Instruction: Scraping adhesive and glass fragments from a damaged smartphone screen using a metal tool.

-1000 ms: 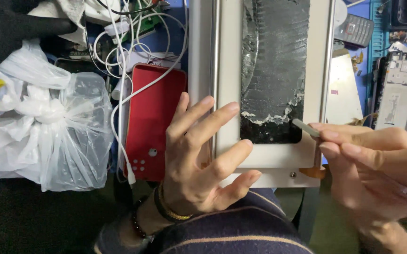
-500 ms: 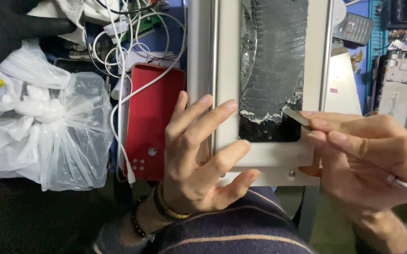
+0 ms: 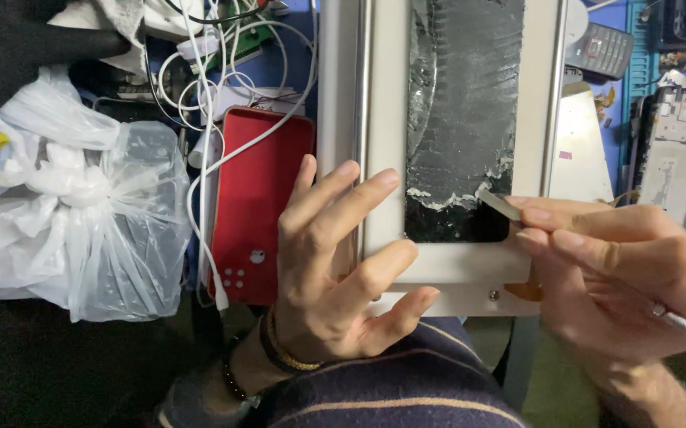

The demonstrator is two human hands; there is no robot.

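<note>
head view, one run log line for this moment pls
left hand: flat on white frame | right hand: holds thin tool, tip at dark panel edge | red device: left of frame

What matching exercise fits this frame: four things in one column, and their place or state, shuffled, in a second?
Things:
1. left hand
2. right hand
3. red case
4. plastic bag

Place or state:
A. knotted shut, at far left
B. spread flat on the white frame
C. under the white cable, left of the frame
D. pinching a thin tool against the cracked dark panel

Pairs: 1-B, 2-D, 3-C, 4-A
</note>
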